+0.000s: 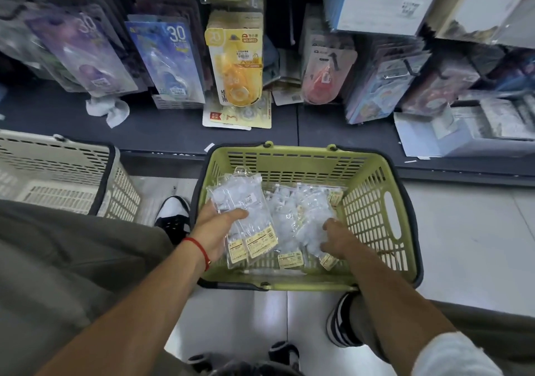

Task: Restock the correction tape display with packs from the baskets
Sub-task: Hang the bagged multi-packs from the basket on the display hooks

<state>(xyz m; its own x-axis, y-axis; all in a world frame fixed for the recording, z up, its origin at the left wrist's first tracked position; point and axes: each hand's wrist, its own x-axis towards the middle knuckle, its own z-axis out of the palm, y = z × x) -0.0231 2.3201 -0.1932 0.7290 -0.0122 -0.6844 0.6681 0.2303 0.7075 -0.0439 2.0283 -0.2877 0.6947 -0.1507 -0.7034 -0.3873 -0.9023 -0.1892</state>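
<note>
Thin red string bracelet (199,250) on the left wrist; white rolled sleeve (454,355) on the right arm; grey trousers (58,260); black-and-white sneakers (173,216).

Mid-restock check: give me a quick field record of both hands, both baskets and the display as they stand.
left hand: grip closed on a stack of clear packs
right hand: fingers on the loose packs, grip unclear
green basket: on the floor, holds the packs
white basket: to the left, no packs visible
display: carded tapes hanging, one yellow pack in the centre
</note>
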